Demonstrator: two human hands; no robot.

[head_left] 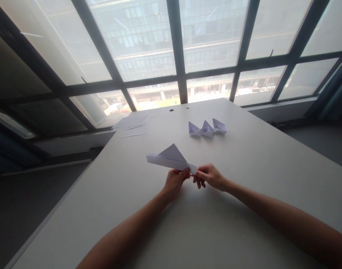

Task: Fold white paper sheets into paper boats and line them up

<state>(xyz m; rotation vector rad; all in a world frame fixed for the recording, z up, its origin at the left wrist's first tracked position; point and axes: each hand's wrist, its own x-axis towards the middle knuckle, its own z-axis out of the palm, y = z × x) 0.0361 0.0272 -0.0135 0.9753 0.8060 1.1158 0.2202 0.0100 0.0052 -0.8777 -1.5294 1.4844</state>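
A folded sheet of white paper (171,157), with a pointed triangular top and a long strip along its lower edge, is held up over the table. My left hand (176,181) pinches its lower edge near the right end, thumb on the near face. At the right corner of the strip, my right hand (210,176) grips the paper between thumb and index finger, its other fingers curled below. Beyond the hands, three folded paper boats (207,129) stand side by side in a row on the table.
The white table (257,175) narrows away toward large framed windows (148,41). Loose flat paper sheets (134,126) overlap at its far left edge. A dark round hole (171,110) sits near the far end. Curtains (332,89) hang at the sides.
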